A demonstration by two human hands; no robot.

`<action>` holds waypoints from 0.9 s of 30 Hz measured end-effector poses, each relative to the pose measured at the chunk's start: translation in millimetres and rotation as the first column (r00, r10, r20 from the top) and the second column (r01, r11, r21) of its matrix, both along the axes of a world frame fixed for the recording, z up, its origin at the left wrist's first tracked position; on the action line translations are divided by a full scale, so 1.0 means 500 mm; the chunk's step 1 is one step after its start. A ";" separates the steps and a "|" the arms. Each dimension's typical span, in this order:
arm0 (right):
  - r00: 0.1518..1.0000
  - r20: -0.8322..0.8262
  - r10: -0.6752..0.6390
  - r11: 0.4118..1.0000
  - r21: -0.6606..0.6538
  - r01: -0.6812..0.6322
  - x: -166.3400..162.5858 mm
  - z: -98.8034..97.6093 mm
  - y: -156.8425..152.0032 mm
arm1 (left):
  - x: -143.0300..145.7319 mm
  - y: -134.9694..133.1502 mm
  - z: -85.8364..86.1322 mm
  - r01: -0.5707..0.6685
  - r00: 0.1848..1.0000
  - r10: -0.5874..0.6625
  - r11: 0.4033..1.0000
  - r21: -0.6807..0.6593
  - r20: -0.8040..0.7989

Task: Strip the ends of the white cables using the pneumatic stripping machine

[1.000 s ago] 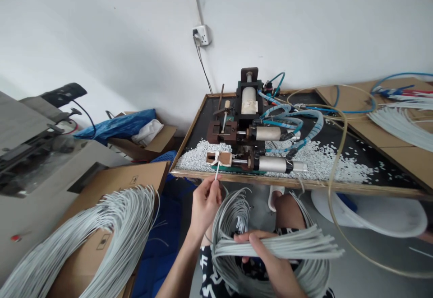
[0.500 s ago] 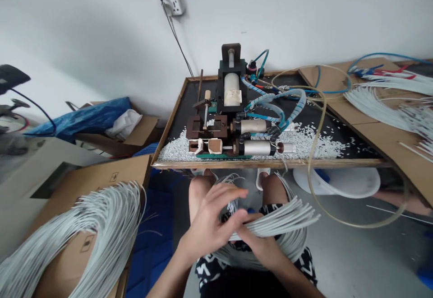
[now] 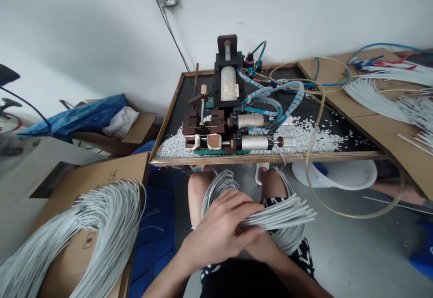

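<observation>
Wire bundle held across the lap, its cut ends fanned out to the right.
Its long axis runs almost level, left to right, and the rest loops back up between the knees. The left hand lies on top with its fingers curled down over the strands. The right hand sits underneath with its fingers hidden, so I cannot tell their grip. Beyond the knees stands the table, carrying a pneumatic machine.
</observation>
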State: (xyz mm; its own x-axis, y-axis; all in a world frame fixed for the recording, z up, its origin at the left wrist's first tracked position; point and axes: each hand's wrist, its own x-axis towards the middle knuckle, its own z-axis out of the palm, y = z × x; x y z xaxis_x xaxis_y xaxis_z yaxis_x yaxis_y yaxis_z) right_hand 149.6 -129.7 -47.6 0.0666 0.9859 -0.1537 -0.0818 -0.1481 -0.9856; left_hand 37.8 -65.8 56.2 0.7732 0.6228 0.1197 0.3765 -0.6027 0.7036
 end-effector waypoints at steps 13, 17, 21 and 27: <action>0.996 -0.073 0.051 0.998 0.037 -0.048 0.015 0.081 0.032 | 0.009 0.005 -0.022 -0.205 0.953 0.241 0.958 -0.199 0.182; 0.991 -0.134 0.018 1.000 0.006 -0.018 0.011 0.082 0.031 | 0.008 0.006 -0.030 -0.210 0.941 0.259 0.952 -0.224 0.218; 0.992 -0.123 0.042 0.999 0.017 -0.040 0.009 0.075 0.032 | 0.006 0.003 -0.036 -0.317 0.901 0.369 0.919 -0.235 0.227; 0.990 -0.109 0.085 0.996 0.036 -0.082 0.007 0.070 0.031 | -0.002 0.003 -0.039 -0.350 0.860 0.423 0.896 -0.273 0.285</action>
State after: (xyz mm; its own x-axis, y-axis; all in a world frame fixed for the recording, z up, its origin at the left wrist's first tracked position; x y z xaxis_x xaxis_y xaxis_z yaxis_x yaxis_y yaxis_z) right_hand 153.1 -114.0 -12.7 -0.0321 0.9917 -0.1246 -0.1793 -0.1283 -0.9754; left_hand 36.7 -64.5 36.9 0.4022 0.9013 0.1606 0.2739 -0.2859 0.9183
